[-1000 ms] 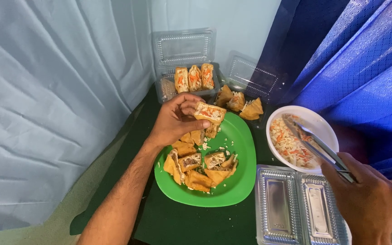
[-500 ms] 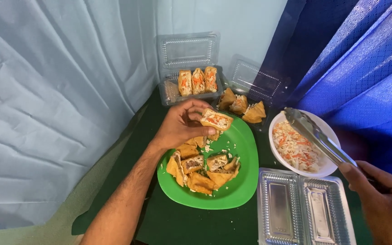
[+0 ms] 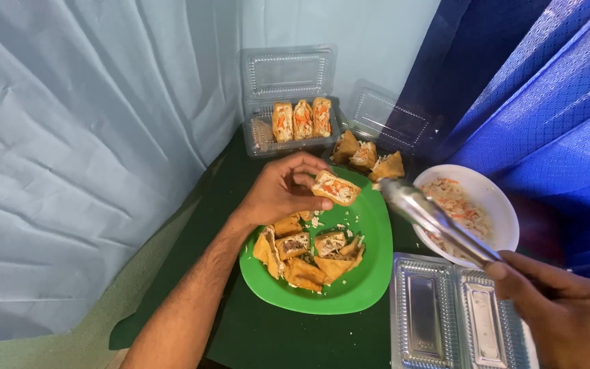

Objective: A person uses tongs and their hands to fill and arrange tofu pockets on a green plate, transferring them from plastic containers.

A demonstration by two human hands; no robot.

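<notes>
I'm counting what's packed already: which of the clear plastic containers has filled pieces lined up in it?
The open clear container at the back against the pale curtain: three stuffed pieces sit side by side in its tray. The nearest container holds none.

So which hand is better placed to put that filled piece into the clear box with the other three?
Probably the left hand: it already holds the filled piece, close to the box. The right hand holds tongs.

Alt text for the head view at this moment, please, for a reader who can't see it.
The left hand holds a stuffed fried pastry above a green plate of cut pastries, while the right hand holds metal tongs over a white bowl of shredded filling. Clear plastic containers stand behind.
</notes>
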